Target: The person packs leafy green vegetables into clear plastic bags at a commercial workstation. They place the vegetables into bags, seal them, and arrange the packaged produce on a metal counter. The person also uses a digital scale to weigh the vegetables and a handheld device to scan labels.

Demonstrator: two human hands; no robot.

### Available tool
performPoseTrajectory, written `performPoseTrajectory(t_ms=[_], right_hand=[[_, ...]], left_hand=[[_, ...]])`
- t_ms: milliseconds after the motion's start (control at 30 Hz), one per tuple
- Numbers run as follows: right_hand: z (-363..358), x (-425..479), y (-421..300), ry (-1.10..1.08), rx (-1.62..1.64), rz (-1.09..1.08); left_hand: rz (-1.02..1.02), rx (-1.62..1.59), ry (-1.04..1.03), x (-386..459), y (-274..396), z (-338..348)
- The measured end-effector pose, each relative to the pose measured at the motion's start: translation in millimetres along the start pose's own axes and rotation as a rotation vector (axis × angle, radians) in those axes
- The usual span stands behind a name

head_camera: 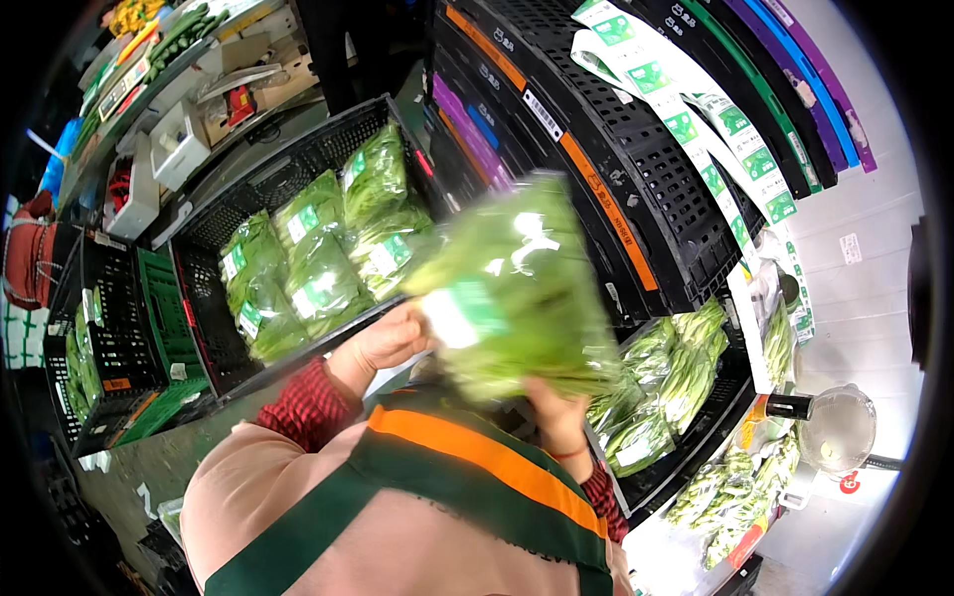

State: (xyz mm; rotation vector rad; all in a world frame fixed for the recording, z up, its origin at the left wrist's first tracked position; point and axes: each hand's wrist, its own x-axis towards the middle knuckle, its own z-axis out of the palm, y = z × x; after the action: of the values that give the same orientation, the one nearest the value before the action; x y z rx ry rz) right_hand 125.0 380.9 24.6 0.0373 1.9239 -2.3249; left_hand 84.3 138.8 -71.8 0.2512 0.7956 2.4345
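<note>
A clear plastic bag of leafy green vegetables [522, 290] is raised in front of my chest, blurred, with a green-and-white label on one side. My left hand [399, 337] pinches its edge beside the label. Lower down, my right hand [557, 417] grips the bottom of the same bag. To the left of it stands a black plastic crate [298, 160] holding several labelled bags of greens [320, 253] laid in rows. Another black crate [708, 439], to my right, contains more bagged greens [663, 380].
Stacked black crates [596, 171] rise ahead, with strips of printed labels [693, 127] draped over them. Loose bagged greens [738, 484] and a clear plastic container [842, 430] lie at right. A folding crate [112, 328] stands at left, below a shelf with cucumbers [182, 37]. A person's dark-clothed legs [332, 52] are beyond.
</note>
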Motion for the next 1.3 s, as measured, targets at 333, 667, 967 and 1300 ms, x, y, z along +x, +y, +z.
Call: performPoseTrajectory(t_ms=[333, 667, 967, 1300], right_hand=[[-9, 27, 79, -0.265, -0.442, 0.143], [-103, -72, 91, 0.146, -0.685, 0.283], [-223, -189, 46, 0.746, -0.710, 0.213], [-570, -331, 29, 2.190, -1.039, -0.238]], left_hand=[[-0.104, 0.604, 1.113, -61, 62, -216], [-0.038, 2.439, 0.428, 124, 69, -257], [0.223, 1.770, 0.834, 137, 102, -259], [0.500, 1.619, 0.466, 109, -108, 98]])
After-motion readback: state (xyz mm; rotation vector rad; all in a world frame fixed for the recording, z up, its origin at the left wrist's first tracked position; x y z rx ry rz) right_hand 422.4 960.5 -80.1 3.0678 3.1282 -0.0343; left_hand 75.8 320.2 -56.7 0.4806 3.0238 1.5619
